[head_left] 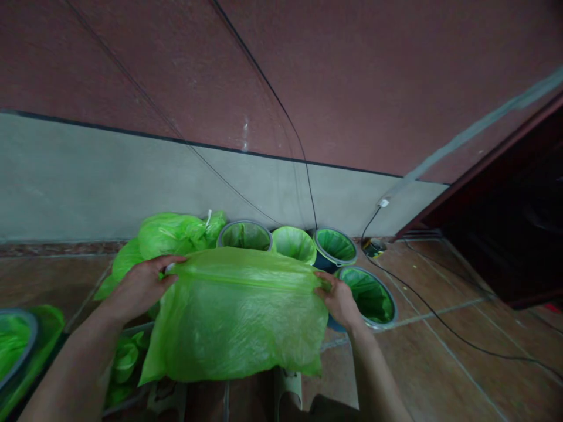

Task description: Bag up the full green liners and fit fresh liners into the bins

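Left hand (143, 285) and right hand (341, 300) hold a green bag (241, 319) between them.

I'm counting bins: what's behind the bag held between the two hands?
Past the bag, the upper parts of a grey-rimmed bin and a green-topped bin show. Their lower parts, and anything else behind it, are covered.

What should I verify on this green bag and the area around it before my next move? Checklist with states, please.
1. Left hand gripping the green bag: ok, at one upper corner.
2. Right hand gripping it: ok, at the opposite upper corner.
3. Bag spread between hands: ok.
4. Bag's mouth open: cannot tell.
5. Bin beside right hand lined: ok, green liner inside.
6. Black floor cable clear of hands: ok.
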Available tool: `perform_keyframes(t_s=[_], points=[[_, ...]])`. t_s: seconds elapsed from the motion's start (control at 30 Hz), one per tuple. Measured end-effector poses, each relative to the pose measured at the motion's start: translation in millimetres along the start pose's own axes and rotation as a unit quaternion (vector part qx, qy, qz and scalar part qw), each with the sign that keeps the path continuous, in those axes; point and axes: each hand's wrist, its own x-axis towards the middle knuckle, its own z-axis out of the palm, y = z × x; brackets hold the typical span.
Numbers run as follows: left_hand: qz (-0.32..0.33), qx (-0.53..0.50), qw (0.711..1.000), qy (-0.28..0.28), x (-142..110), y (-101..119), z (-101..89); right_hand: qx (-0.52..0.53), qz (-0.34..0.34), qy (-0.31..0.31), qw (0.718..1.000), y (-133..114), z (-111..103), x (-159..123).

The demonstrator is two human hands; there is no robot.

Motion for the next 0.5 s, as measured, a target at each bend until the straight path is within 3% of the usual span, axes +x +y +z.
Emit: perform_keyframes(t_s=[0.1, 0.23, 0.37, 0.5], points=[[0.035, 0.082, 0.996, 0.016, 5.8, -5.7, 7.1, -0.106, -0.040, 0.021, 0.993, 0.5, 0.2, 0.6], [0.061, 0.042, 0.993, 0.092, 12.9, -13.4, 8.7, -0.135, -0.064, 0.047, 0.988, 3.1, -2.5, 1.4], [0.047, -0.143, 0.979, 0.136, 10.3, -9.7, 3.9, -0.024, -0.076, 0.087, 0.993, 2.5, -4.8, 4.0], [0.038, -0.330, 0.931, 0.152, 6.5, -4.9, 4.8, 0.208, -0.045, 0.089, 0.973, -7.3, -4.1, 5.7]])
